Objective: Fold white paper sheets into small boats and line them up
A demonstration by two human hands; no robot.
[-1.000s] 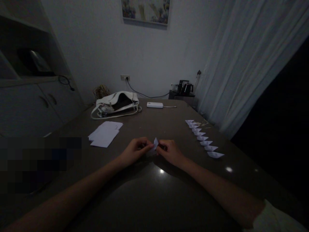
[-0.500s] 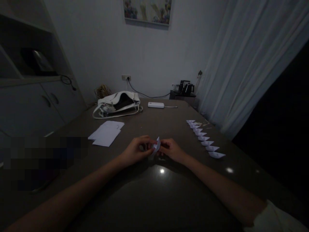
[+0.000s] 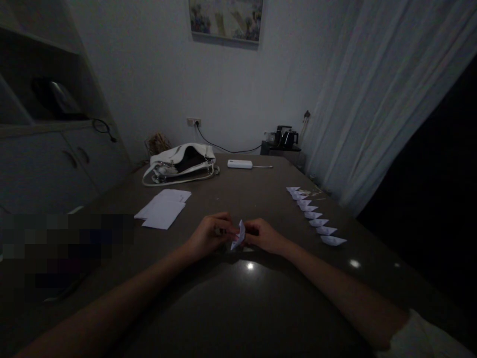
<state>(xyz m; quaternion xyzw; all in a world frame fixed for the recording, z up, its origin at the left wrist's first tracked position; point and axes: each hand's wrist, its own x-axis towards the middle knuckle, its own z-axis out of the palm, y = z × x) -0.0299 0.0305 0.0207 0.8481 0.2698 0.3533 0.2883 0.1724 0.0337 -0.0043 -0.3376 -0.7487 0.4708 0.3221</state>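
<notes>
Between my hands, a small folded white paper boat [image 3: 239, 236] is held tilted, one pointed end up, just over the dark table. My left hand [image 3: 210, 234] is closed, its fingertips at the boat's left side and inner fold. From the right, my right hand [image 3: 264, 235] pinches the boat with thumb and fingers; some of those fingertips are hidden behind the paper. Off to the right, several finished paper boats [image 3: 333, 240] stand in a row running away from me. A stack of white paper sheets [image 3: 164, 211] lies left of my hands.
A white handbag [image 3: 182, 164] sits at the back left of the table [image 3: 238, 308]. Near the far edge lies a white power strip-like device [image 3: 239, 164] with a short cable. Black kettles [image 3: 286, 137] stand beyond the table, and a pale curtain [image 3: 346, 109] hangs at right.
The boat has turned between my fingers, so more of its side now shows and its lower tip points down. My left fingers have shifted to its inner fold. The row and sheets stay put.
</notes>
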